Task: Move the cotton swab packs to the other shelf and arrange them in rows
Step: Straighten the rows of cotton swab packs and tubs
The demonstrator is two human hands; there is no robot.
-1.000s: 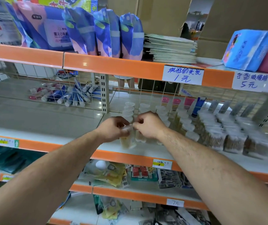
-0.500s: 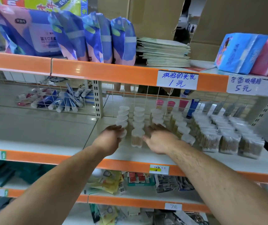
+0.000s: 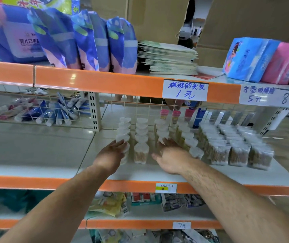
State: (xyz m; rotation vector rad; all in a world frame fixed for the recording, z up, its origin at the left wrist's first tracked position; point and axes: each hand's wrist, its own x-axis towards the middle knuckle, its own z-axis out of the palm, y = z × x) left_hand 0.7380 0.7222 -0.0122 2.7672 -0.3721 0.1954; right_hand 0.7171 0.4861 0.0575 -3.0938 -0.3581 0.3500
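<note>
At frame centre, our left hand [image 3: 111,156] and right hand [image 3: 172,157], both flat-fingered and grasping nothing, flank the front cotton swab pack [image 3: 141,153] between them.

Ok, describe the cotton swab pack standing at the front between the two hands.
The front swab pack is a clear plastic tub with a white lobed, heart-like lid, packed with upright pale wooden-stemmed swabs. It stands upright on the white shelf, heading the second row from the left. The left hand and right hand flank it with straight fingers; neither appears to touch it.
</note>
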